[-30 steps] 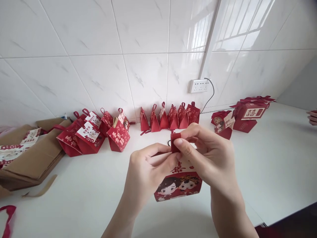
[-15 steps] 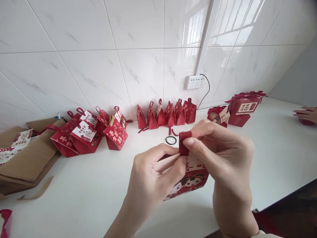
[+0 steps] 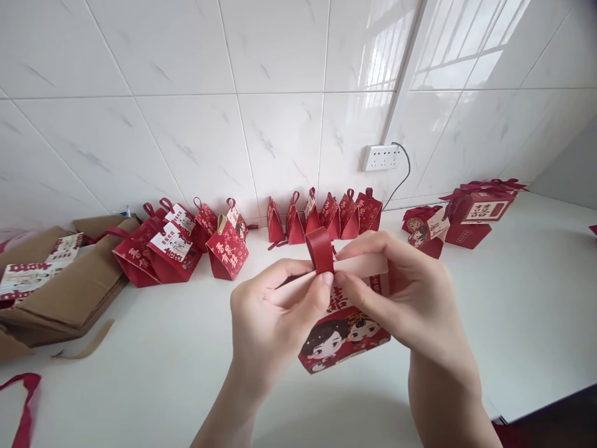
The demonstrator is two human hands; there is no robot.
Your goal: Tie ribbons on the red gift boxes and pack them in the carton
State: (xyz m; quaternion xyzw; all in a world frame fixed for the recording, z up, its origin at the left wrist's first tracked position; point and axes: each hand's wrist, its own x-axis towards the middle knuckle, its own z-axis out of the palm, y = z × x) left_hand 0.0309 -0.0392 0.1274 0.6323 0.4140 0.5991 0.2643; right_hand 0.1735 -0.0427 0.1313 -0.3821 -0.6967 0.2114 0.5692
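The person's left hand (image 3: 275, 311) and right hand (image 3: 410, 298) meet over a white worktop (image 3: 153, 367). Their fingers (image 3: 321, 289) are closed on the top of a red gift box (image 3: 347, 339) printed with a cartoon couple. Thumbs and forefingers pinch the base of its red ribbon loop (image 3: 320, 249), which stands upright between them. The box sits below the hands, near the worktop's front edge; it seems to rest on the surface, though the hands hide the contact. Behind, a row of folded boxes (image 3: 326, 218) lines the foot of a glossy white tiled wall (image 3: 209, 93), under a wall socket (image 3: 381, 157). A heap of red boxes (image 3: 172, 249) lies at left beside flattened cardboard (image 3: 60, 292).
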